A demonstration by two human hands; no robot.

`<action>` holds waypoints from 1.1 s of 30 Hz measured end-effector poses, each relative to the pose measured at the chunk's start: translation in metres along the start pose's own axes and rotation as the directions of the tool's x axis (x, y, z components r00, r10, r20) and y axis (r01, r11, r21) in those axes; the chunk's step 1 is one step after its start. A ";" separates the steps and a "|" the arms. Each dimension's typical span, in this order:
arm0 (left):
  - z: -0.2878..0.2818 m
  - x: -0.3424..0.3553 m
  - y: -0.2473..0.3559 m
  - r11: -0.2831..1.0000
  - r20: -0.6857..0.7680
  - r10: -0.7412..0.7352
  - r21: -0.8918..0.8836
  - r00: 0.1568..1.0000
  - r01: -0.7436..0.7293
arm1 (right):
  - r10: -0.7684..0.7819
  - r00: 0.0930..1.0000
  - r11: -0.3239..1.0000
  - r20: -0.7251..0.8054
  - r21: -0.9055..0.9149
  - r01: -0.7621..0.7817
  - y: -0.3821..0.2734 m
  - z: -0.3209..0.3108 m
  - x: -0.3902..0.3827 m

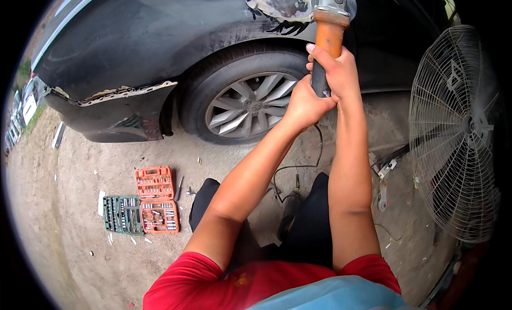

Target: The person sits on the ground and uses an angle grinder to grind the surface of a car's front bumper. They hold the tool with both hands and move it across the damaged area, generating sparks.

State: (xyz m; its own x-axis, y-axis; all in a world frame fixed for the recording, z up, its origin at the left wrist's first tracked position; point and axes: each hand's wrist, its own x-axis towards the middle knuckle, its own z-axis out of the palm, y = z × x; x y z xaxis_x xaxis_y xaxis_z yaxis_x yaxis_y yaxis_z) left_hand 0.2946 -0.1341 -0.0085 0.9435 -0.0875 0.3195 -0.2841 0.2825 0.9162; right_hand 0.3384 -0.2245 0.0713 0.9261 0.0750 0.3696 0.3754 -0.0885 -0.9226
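Observation:
Both of my hands grip an orange angle grinder [328, 37] at the upper right of the view. My left hand [308, 103] wraps round the dark rear end of its body. Higher up, my right hand [341, 70] is closed round the body, its thumb lying across it. The grinder's metal head and disc are against or very near a bare, sanded patch [280, 5] on the black car fender [213, 22], above the wheel arch; contact cannot be made out. A dark power cord [320, 150] hangs from the tool down to the ground.
Below the fender is the car wheel [250, 105]. An orange socket set case [158, 200] and a green tool case [122, 215] lie spread on the concrete at the left. A large wire-caged fan [458, 129] stands close on the right. The cord loops near my feet.

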 end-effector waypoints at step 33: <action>-0.007 0.000 0.003 0.997 -0.050 0.013 0.072 0.999 -0.010 | -0.001 0.999 0.999 0.044 0.053 -0.001 -0.003 0.006 0.002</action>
State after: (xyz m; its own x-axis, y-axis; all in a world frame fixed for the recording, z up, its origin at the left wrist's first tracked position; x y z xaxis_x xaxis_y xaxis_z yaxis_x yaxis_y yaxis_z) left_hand 0.2944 -0.1264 -0.0072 0.9470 -0.0357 0.3192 -0.3047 0.2140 0.9281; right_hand 0.3391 -0.2177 0.0746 0.9232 0.1186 0.3655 0.3718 -0.0356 -0.9276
